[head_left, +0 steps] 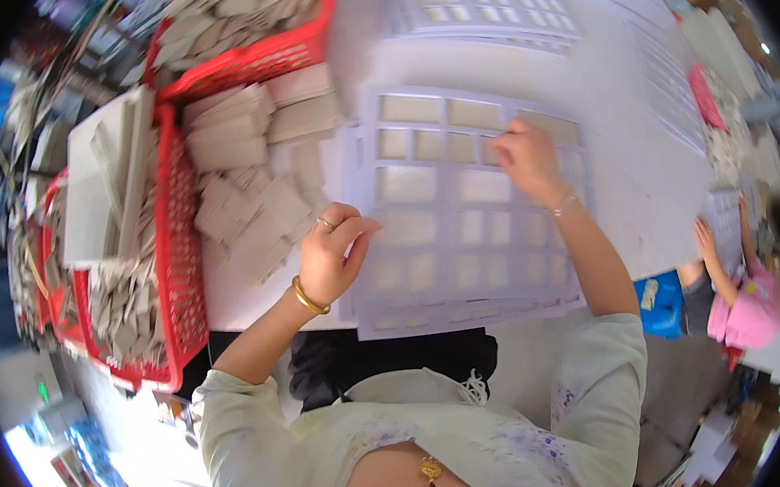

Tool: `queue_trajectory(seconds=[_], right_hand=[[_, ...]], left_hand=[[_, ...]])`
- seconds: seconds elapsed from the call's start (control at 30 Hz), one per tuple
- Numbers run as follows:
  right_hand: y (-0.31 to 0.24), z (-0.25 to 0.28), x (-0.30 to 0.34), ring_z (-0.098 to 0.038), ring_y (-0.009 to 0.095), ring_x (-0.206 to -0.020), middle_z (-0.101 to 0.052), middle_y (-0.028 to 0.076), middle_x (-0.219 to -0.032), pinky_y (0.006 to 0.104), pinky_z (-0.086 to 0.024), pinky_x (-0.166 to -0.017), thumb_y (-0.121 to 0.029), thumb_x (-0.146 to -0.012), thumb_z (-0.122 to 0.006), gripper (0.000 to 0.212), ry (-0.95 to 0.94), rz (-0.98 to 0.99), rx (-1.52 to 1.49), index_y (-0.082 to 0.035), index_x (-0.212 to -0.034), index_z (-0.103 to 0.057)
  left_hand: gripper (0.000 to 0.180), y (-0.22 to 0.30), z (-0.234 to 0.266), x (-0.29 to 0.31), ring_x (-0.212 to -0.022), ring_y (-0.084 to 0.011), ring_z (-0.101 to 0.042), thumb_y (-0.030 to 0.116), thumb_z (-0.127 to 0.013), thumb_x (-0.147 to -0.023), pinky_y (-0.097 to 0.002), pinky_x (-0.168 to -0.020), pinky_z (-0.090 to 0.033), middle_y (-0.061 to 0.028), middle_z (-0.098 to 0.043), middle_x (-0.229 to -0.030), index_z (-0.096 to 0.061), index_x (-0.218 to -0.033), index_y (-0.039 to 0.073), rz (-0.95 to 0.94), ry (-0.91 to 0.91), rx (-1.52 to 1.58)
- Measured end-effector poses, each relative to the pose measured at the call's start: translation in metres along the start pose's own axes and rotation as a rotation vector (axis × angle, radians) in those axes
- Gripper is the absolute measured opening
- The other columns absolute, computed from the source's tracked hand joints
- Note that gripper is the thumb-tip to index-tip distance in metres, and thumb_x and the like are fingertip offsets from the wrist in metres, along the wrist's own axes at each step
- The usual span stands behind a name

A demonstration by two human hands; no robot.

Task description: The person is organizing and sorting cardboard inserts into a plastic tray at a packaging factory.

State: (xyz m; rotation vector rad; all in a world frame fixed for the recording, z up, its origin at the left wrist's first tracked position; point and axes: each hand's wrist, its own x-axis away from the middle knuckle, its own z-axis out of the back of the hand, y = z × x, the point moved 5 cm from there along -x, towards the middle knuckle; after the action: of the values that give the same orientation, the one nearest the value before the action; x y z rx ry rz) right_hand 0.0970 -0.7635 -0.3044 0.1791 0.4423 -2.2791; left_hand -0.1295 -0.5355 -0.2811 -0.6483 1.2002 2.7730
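Note:
A pale lavender sheet with rectangular windows (pixel 445 184) lies in front of me, at the top of a small stack of similar sheets. Beige pieces show in its upper windows. Over the upper right windows, my right hand (pixel 528 161) is closed in a pinch, its fingertips at the sheet. My left hand (pixel 331 253) hovers by the sheet's left edge with thumb and forefinger drawn together. Whatever either pinch holds is too small or hidden to make out. Left of the sheet lie loose beige card pieces (pixel 255 213), some in neat piles (pixel 230 132).
Red baskets (pixel 183 232) full of card scraps stand at the left and far left, one with white boards (pixel 101 179) on top. More windowed sheets (pixel 486 2) lie at the far side of the table. At the right, a person in pink (pixel 745 307) handles a similar sheet.

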Motion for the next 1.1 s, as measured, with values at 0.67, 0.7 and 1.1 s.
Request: queue_trajectory(seconds=[0.67, 0.7, 1.1], right_hand=[[-0.031, -0.001, -0.010, -0.059, 0.026, -0.072, -0.058, 0.005, -0.074, 0.0400, -0.044, -0.064, -0.006, -0.072, -0.062, 0.014, -0.010, 0.015, 0.102, -0.015, -0.081, -0.068], [-0.046, 0.003, -0.007, -0.059, 0.025, -0.071, -0.058, 0.004, -0.074, 0.0396, -0.043, -0.065, -0.006, -0.073, -0.062, 0.014, 0.017, 0.021, 0.004, -0.015, -0.082, -0.067], [-0.216, -0.013, 0.032, -0.055, 0.019, -0.064, -0.058, 0.001, -0.072, 0.0322, -0.037, -0.069, -0.002, -0.076, -0.062, 0.016, 0.001, 0.232, -0.549, -0.014, -0.086, -0.065]], left_hand=[[0.046, -0.142, 0.052, 0.004, -0.110, -0.0307, -0.049, 0.025, -0.077, -0.065, -0.0409, -0.093, -0.039, -0.0092, -0.053, -0.117, -0.062, -0.106, 0.010, 0.221, -0.004, -0.674], [0.046, -0.139, 0.051, 0.001, -0.110, -0.0307, -0.049, 0.025, -0.077, -0.065, -0.0409, -0.093, -0.039, -0.0092, -0.053, -0.117, -0.062, -0.106, 0.010, 0.213, -0.007, -0.668], [0.039, -0.145, 0.052, 0.015, -0.109, -0.0277, -0.051, 0.017, -0.074, -0.068, -0.0447, -0.091, -0.034, -0.0062, -0.063, -0.100, -0.052, -0.101, 0.011, 0.128, -0.026, -0.526]])
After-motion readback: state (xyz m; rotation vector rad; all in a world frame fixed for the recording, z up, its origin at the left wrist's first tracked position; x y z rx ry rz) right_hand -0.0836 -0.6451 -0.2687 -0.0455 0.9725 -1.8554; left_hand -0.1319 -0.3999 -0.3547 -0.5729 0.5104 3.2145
